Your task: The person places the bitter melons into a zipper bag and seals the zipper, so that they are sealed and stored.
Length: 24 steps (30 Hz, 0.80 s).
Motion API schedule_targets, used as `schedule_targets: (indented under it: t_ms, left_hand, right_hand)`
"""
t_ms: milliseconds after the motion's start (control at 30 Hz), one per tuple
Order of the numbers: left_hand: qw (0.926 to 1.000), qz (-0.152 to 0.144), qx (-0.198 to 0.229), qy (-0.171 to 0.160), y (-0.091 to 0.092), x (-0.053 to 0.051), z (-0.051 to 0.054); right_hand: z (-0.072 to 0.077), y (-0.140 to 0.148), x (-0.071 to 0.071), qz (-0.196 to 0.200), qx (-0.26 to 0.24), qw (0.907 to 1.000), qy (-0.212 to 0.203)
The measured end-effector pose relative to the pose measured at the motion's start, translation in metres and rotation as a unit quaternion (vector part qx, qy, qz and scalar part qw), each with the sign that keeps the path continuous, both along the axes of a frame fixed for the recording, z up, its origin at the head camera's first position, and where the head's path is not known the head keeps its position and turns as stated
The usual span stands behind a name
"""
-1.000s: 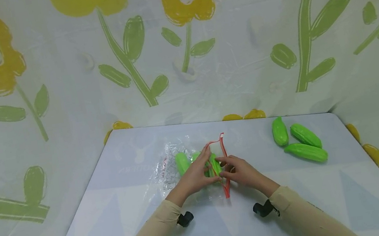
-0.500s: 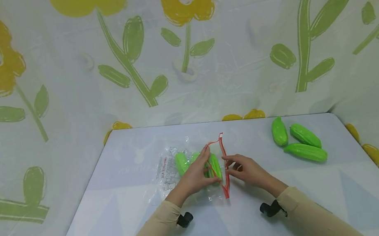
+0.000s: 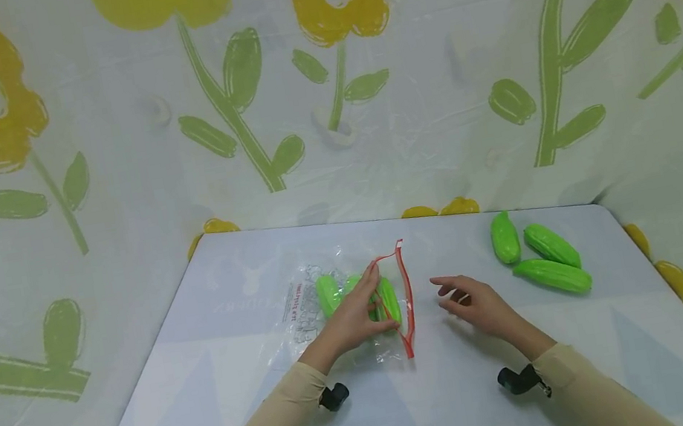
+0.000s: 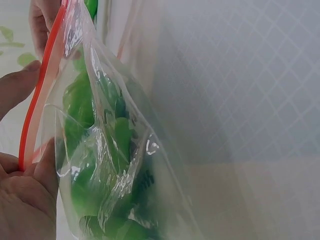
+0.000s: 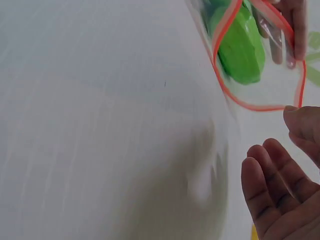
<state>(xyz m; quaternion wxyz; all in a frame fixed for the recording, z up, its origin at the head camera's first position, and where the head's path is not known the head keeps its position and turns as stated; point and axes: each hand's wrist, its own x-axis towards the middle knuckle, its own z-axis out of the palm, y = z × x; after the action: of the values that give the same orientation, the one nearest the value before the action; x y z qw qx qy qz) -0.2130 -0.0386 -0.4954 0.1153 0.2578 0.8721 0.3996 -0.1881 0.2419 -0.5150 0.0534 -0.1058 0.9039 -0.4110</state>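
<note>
My left hand [image 3: 350, 315] grips the upper lip of a clear zip bag [image 3: 305, 317] with a red closure strip. The bag lies on the table, its mouth gaping toward the right. Inside rest several bright green, zucchini-like vegetables [image 3: 328, 294], partly hidden by my hand. The right wrist view shows one such vegetable [image 5: 243, 47] just within the red-edged mouth. My right hand [image 3: 482, 302] hovers to the right of the bag, apart from it, holding nothing, its fingers loosely bent.
Three more green zucchini-like vegetables [image 3: 552, 276] lie close together at the table's back right. A pale curtain with printed flowers [image 3: 413, 156] hangs behind the table [image 3: 376, 418] and along its sides.
My right hand has let go of the bag's mouth and moved right, away from it. The left hand keeps its hold, and the vegetables outside the bag have stayed put.
</note>
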Motion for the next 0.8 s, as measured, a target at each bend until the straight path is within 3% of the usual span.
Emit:
schedule_targets:
  t_ms: [433,800]
  left_hand:
    - [0.9999,0.003,0.001,-0.010,0.000,0.001,-0.001]
    - [0.9999,0.006,-0.007,-0.010,0.002,0.003,0.000]
  right_hand:
    - [-0.005,0.051,0.010,-0.013,0.023,0.9984,0.049]
    - [-0.002,0.090,0.016,-0.048,0.062,0.9961,0.040]
